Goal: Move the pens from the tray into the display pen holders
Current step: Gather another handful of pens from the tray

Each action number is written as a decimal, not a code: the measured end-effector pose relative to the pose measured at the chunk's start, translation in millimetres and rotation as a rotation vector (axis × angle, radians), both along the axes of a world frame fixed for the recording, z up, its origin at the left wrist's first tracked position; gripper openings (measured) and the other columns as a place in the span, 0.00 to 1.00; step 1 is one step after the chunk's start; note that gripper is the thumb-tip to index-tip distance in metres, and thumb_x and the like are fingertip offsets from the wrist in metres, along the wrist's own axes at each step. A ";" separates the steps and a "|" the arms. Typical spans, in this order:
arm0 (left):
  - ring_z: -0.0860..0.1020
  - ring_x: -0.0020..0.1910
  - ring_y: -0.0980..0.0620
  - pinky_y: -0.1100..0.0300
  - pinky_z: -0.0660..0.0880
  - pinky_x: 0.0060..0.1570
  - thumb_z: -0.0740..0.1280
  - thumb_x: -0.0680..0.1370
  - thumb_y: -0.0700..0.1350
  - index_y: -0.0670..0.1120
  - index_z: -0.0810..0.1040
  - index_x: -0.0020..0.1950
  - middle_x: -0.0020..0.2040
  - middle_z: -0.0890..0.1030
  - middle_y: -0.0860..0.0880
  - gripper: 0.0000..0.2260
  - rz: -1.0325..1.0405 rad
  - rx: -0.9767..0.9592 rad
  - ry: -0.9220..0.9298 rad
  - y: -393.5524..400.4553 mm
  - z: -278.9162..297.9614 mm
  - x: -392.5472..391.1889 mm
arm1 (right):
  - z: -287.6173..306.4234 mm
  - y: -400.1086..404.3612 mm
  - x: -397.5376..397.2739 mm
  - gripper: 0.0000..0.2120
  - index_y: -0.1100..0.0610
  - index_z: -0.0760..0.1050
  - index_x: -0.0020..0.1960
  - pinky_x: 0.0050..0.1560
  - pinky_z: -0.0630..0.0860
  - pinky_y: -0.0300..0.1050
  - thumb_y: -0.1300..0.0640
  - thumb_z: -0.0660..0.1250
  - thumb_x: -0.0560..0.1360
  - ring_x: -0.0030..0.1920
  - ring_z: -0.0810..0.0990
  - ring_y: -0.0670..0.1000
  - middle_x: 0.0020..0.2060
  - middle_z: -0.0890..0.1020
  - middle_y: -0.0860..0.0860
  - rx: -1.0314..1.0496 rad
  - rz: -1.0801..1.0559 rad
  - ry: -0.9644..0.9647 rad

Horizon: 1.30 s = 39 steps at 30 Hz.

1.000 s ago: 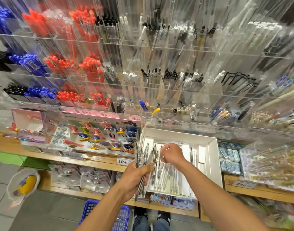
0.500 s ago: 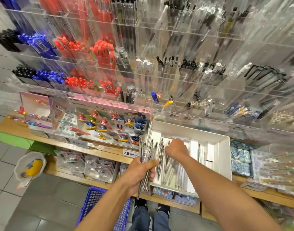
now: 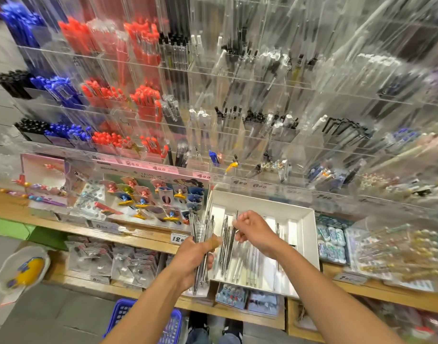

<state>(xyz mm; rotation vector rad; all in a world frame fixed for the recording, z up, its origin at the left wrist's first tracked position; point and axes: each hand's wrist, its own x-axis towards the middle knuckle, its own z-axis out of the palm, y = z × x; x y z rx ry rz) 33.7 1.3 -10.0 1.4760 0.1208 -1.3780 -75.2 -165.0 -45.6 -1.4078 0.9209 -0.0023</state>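
Price stickers run along the front edge of the clear acrylic display pen holders [image 3: 237,135]: "4.00" reads twice on the pink strip, then "4.00", "6.00" and "7.00" further right, all somewhat blurred. On the wooden shelf [image 3: 143,240] below, two white tags read "6.90" and "12.9", the latter cut off by the left hand. A lower tag at the right begins with "7"; the rest is too blurred to read.

The left hand [image 3: 195,256] is curled round a bundle of slim silver and clear pens [image 3: 201,234], held roughly upright at the left edge of the shallow white cardboard tray [image 3: 308,234]; the bundle holds perhaps ten, too overlapped to count surely. The right hand [image 3: 252,230] hovers over the tray with fingers bent, pinching one or two pens [image 3: 231,240] that slant down into it. More loose pens lie lengthways on the tray floor, blurred, roughly a dozen.

The holders rise in three visible tiers, with black, blue and red pens at the left. A blue plastic basket [image 3: 123,319] stands on the floor below.
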 end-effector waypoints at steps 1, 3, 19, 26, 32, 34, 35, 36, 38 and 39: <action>0.71 0.26 0.54 0.59 0.74 0.30 0.82 0.65 0.48 0.43 0.72 0.55 0.31 0.82 0.53 0.26 -0.030 0.007 -0.027 -0.6 2.9 -0.7 | 6.7 2.8 1.3 0.07 0.58 0.68 0.50 0.37 0.76 0.44 0.58 0.66 0.79 0.34 0.80 0.51 0.32 0.80 0.51 0.071 0.009 -0.051; 0.71 0.27 0.55 0.59 0.76 0.33 0.83 0.59 0.54 0.51 0.69 0.47 0.34 0.85 0.53 0.28 -0.102 0.003 -0.087 -1.9 8.2 -2.7 | 18.9 8.6 6.6 0.07 0.60 0.68 0.52 0.36 0.77 0.43 0.61 0.66 0.78 0.33 0.80 0.51 0.31 0.80 0.51 0.184 0.022 -0.127; 0.76 0.28 0.50 0.60 0.76 0.27 0.68 0.77 0.34 0.35 0.75 0.52 0.34 0.78 0.43 0.05 0.094 -0.082 0.169 14.7 4.2 15.8 | -57.9 -22.4 45.6 0.04 0.60 0.77 0.39 0.39 0.75 0.46 0.62 0.66 0.72 0.39 0.80 0.55 0.38 0.80 0.55 -0.258 0.022 0.488; 0.73 0.30 0.49 0.60 0.75 0.28 0.66 0.79 0.34 0.36 0.72 0.58 0.36 0.78 0.43 0.09 0.109 -0.037 0.157 20.5 1.2 16.5 | -74.4 -14.5 61.7 0.09 0.60 0.75 0.38 0.38 0.70 0.43 0.60 0.60 0.75 0.42 0.79 0.58 0.38 0.80 0.57 -0.255 0.056 0.543; 0.74 0.31 0.49 0.59 0.76 0.29 0.68 0.78 0.36 0.32 0.68 0.67 0.37 0.79 0.43 0.20 0.105 -0.008 0.135 21.1 -2.7 17.5 | -69.2 -15.9 52.9 0.07 0.57 0.72 0.37 0.28 0.65 0.39 0.60 0.60 0.74 0.30 0.72 0.53 0.30 0.73 0.54 -0.173 0.137 0.492; 0.75 0.30 0.49 0.59 0.76 0.29 0.69 0.78 0.36 0.33 0.70 0.63 0.37 0.79 0.43 0.16 0.091 -0.013 0.134 19.3 -1.5 17.0 | -68.8 -16.7 50.1 0.08 0.58 0.74 0.38 0.25 0.68 0.40 0.60 0.61 0.75 0.27 0.75 0.52 0.28 0.77 0.54 -0.123 0.155 0.460; 0.75 0.30 0.50 0.60 0.76 0.29 0.68 0.78 0.36 0.34 0.72 0.61 0.36 0.80 0.43 0.13 0.087 -0.018 0.135 18.7 -1.0 16.9 | -69.0 -17.2 48.7 0.07 0.59 0.75 0.40 0.24 0.69 0.40 0.60 0.62 0.75 0.26 0.76 0.51 0.29 0.79 0.55 -0.098 0.156 0.439; 0.75 0.30 0.50 0.60 0.76 0.29 0.68 0.78 0.36 0.34 0.73 0.59 0.36 0.80 0.43 0.11 0.085 -0.022 0.134 18.3 -0.8 17.2 | -69.2 -18.2 47.4 0.06 0.59 0.75 0.41 0.24 0.69 0.40 0.59 0.63 0.76 0.26 0.77 0.50 0.30 0.79 0.55 -0.081 0.157 0.417; 0.76 0.30 0.50 0.59 0.77 0.28 0.68 0.78 0.35 0.34 0.73 0.58 0.36 0.80 0.43 0.11 0.094 -0.017 0.128 17.9 -1.4 18.1 | -69.4 -19.2 45.3 0.06 0.59 0.75 0.44 0.24 0.70 0.40 0.57 0.66 0.78 0.26 0.77 0.49 0.31 0.80 0.55 -0.059 0.154 0.391; 0.76 0.30 0.50 0.59 0.77 0.28 0.69 0.77 0.35 0.34 0.73 0.59 0.36 0.80 0.43 0.12 0.101 -0.011 0.124 17.8 -2.0 18.2 | -69.6 -19.2 44.3 0.05 0.58 0.75 0.46 0.24 0.70 0.40 0.56 0.66 0.78 0.26 0.76 0.49 0.32 0.80 0.55 -0.056 0.150 0.390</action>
